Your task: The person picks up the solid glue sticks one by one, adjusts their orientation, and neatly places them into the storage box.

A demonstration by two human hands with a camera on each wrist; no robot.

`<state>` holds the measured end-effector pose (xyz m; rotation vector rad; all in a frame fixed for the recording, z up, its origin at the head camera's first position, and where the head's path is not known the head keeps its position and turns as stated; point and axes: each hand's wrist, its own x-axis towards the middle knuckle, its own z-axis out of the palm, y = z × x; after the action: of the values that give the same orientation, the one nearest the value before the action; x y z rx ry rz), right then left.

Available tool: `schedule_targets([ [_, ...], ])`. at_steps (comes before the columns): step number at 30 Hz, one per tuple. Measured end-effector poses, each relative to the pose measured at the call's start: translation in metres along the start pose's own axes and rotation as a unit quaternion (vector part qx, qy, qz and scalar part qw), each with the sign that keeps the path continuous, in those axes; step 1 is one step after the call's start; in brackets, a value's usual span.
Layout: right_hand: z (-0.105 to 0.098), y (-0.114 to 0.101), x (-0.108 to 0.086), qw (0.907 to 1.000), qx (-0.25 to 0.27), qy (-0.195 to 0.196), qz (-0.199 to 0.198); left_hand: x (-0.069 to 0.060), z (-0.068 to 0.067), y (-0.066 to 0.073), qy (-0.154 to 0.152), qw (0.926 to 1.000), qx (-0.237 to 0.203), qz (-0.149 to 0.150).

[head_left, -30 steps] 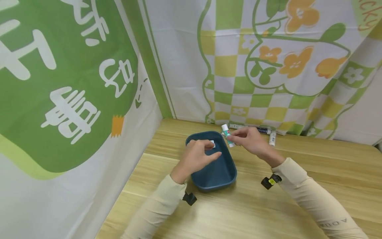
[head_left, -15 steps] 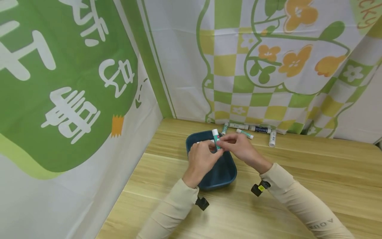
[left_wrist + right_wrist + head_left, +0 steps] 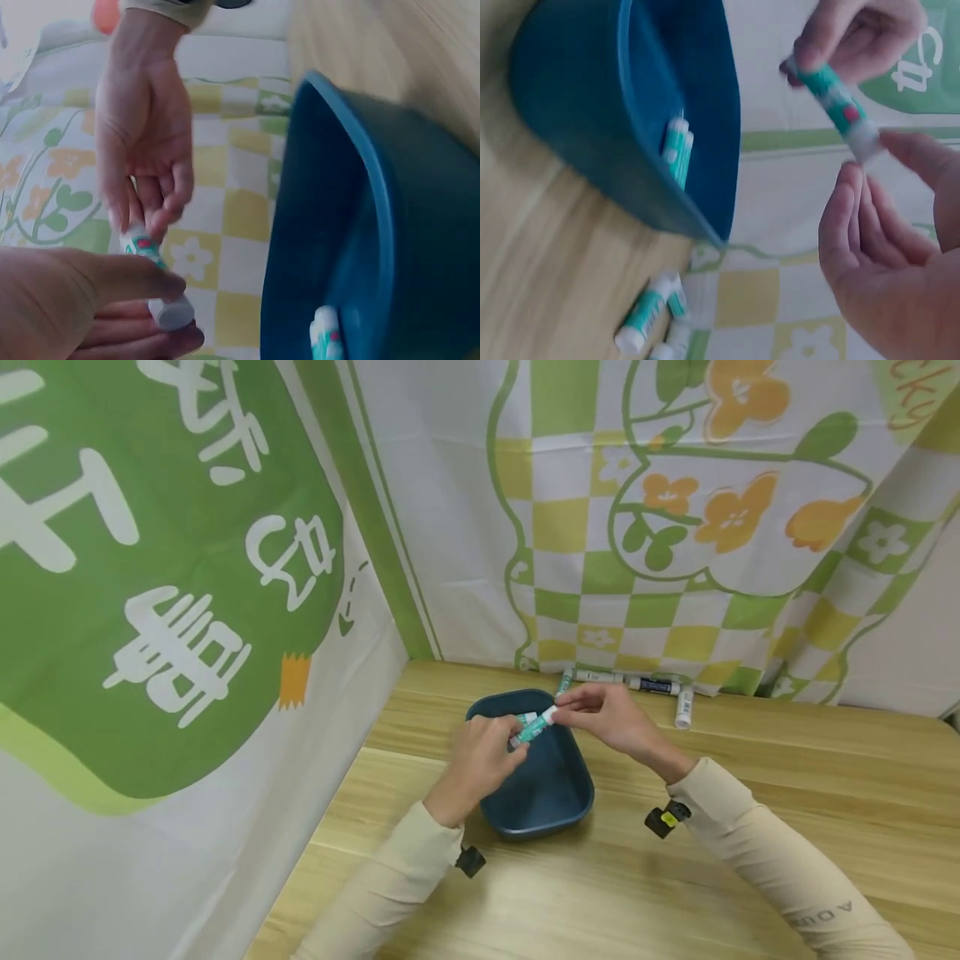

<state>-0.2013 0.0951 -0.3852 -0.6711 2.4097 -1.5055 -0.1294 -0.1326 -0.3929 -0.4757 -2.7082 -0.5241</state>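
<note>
Both hands meet on a teal-and-white glue stick (image 3: pixel 536 727), tilted above a dark blue bin (image 3: pixel 589 789). My left hand (image 3: pixel 477 760) pinches its lower end between thumb and fingers. At the upper, white end, the thumb and fingertips of my right hand (image 3: pixel 618 722) hold it, seen closely in the right wrist view, where the glue stick (image 3: pixel 831 99) shows a red mark. Inside the bin lie glue sticks (image 3: pixel 676 150) of the same teal and white, partly hidden by the left hand in the head view.
Along the back of the table (image 3: pixel 757 777) lie a white tube (image 3: pixel 598 677), a dark-labelled tube (image 3: pixel 654 686), another white tube (image 3: pixel 683 707) and a teal stick (image 3: pixel 565 682). A patterned curtain (image 3: pixel 450 527) hangs right behind them; another cloth (image 3: pixel 195 710) closes the left side.
One second ago only my right hand held the glue stick, upright, and the left hand was spread over the bin. The left fingers have since taken its lower end, and the stick now tilts.
</note>
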Motion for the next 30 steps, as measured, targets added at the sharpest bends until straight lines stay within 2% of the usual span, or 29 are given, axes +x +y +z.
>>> schedule_targets([
  [3,-0.005,0.002,0.001,0.9984,-0.029,-0.026,-0.04,-0.003,-0.007,-0.004,-0.029,0.9961,0.071,0.044],
  [6,-0.006,0.004,0.0,0.9928,-0.058,-0.065,-0.082,-0.006,-0.009,-0.004,-0.055,0.987,0.126,0.084],
  [9,-0.003,0.005,-0.001,0.9816,-0.103,-0.107,-0.12,-0.01,-0.009,-0.004,-0.079,0.9786,0.155,0.109],
  [11,-0.001,0.005,-0.002,0.9707,-0.143,-0.13,-0.142,-0.012,-0.007,-0.003,-0.091,0.9741,0.17,0.118],
  [15,0.005,0.005,-0.002,0.9447,-0.217,-0.159,-0.187,-0.014,-0.004,-0.003,-0.103,0.9674,0.193,0.127],
  [19,0.014,0.008,0.001,0.926,-0.243,-0.172,-0.233,-0.016,0.0,-0.005,-0.104,0.9665,0.195,0.13],
  [26,0.023,0.014,0.009,0.9082,-0.268,-0.173,-0.271,-0.018,0.007,-0.011,-0.101,0.9687,0.189,0.125],
  [30,0.025,0.016,0.015,0.9015,-0.282,-0.171,-0.28,-0.019,0.01,-0.016,-0.112,0.971,0.181,0.109],
])
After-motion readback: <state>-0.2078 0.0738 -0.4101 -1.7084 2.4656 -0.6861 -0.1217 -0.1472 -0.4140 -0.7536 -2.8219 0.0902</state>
